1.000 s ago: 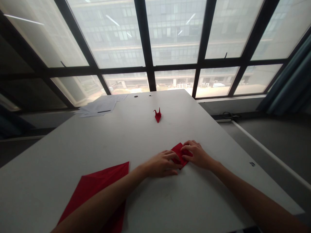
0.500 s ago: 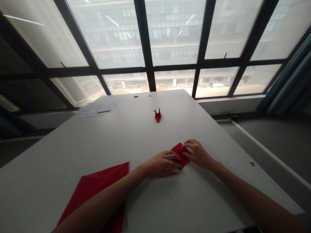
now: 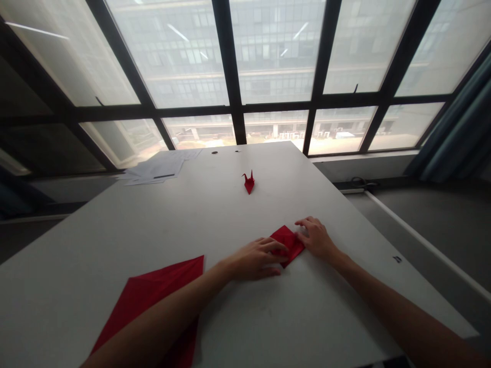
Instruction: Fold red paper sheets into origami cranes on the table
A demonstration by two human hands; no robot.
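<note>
A small folded red paper (image 3: pixel 293 247) lies on the white table between my hands. My left hand (image 3: pixel 259 259) rests with spread fingers over its left side, the fingertips on the paper. At the paper's right corner is my right hand (image 3: pixel 316 238), fingers apart and curved, the tips at or just above the edge. A larger red sheet (image 3: pixel 153 294) lies at the lower left, partly covered by my left forearm. Farther back stands a small red folded crane (image 3: pixel 249 184).
The white table (image 3: pixel 215 209) reaches toward large windows. White papers (image 3: pixel 153 167) with a dark pen-like strip lie at the back left. A small dark mark (image 3: pixel 397 259) is near the right edge, and part of a dark object shows at the bottom edge.
My right hand has moved slightly right, off the middle of the small red paper, uncovering more of it. My left hand has hardly moved.
</note>
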